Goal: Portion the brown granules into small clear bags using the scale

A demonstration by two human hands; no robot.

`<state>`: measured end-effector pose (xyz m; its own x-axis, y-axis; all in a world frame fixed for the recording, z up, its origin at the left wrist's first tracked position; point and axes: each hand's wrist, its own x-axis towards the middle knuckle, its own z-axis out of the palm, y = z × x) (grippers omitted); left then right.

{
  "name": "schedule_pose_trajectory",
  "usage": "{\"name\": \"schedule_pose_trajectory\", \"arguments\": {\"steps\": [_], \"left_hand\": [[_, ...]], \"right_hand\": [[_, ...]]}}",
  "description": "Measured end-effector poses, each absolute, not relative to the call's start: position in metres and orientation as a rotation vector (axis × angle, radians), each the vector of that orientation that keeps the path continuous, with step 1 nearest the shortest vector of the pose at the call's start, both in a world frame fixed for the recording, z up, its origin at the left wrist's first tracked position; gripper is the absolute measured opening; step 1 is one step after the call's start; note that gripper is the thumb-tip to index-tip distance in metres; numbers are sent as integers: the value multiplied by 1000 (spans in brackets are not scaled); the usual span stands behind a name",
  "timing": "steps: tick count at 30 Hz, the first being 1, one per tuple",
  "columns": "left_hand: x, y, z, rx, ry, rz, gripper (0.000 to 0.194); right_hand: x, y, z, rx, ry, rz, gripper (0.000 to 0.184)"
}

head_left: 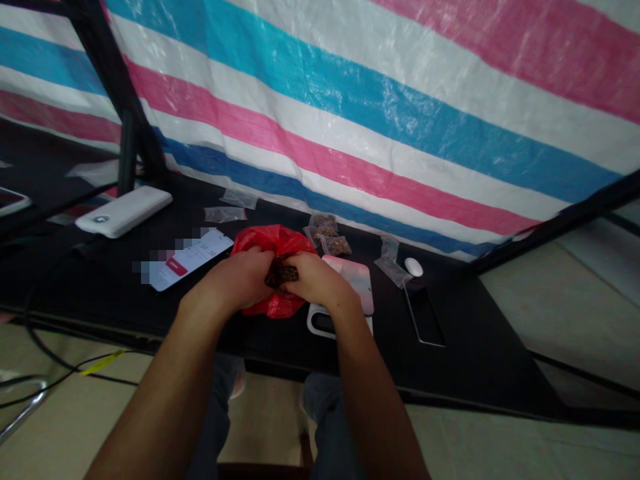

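Fingers curled on both sides, neither hand spread: the left hand (235, 280) and right hand (320, 280) close in from either side on a dark brown clump (281, 273), its edges pressed by the fingers. Most fingertips are buried in the clump or turned away from the head camera, so the exact grip is hard to read; it looks like a pinch from both sides, though that is a fair reading rather than a sure one. The clump sits at the mouth of a red plastic bag (274, 240), which bunches under and behind both hands, its lower part showing below the wrists.

Just right of the bag, three small clear bags of brown pieces (324, 230) lie together. Two empty-looking clear zip bags (231, 207) sit further left, and two more (391, 261) lie near a white computer mouse (413, 267). A pale pink flat item (356, 283) rests partly under the right hand, over a white-rimmed object (319, 325), mostly hidden; cannot identify either. Left of the hands lies a white card or phone (187, 261), its markings pixelated. Further back is a white power bank (123, 211). All of this is on a black tabletop (465, 320), backed by a striped plastic tarp (400, 113). Forearms run in from the bottom edge, cut off by the frame.
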<state>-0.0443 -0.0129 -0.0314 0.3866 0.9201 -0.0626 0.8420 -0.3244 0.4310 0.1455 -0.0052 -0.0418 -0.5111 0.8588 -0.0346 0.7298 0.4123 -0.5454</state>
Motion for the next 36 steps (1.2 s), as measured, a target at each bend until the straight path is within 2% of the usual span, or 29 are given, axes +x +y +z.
{"name": "schedule_pose_trajectory", "arguments": {"steps": [2, 5, 10, 18, 23, 27, 36], "left_hand": [[-38, -13, -24, 2355, 1499, 185, 26], [-32, -10, -20, 2411, 1466, 242, 30], [-29, -3, -33, 2263, 1503, 175, 26], [-32, 5, -44, 2171, 1511, 267, 24], [-33, 8, -42, 2191, 1485, 280, 30], [-35, 9, -41, 2244, 1455, 296, 25], [-37, 14, -40, 2246, 1342, 423, 22]], "right_hand": [[144, -4, -44, -1386, -2403, 741, 20], [143, -1, -47, -1371, -2385, 730, 22], [145, -1, -43, -1384, -2368, 732, 23], [147, -3, -39, -1441, -2330, 654, 13], [152, -3, -37, -1411, -2248, 707, 14], [158, -5, -28, -1394, -2168, 712, 12], [219, -26, 8, -1446, -1947, 598, 7]]}}
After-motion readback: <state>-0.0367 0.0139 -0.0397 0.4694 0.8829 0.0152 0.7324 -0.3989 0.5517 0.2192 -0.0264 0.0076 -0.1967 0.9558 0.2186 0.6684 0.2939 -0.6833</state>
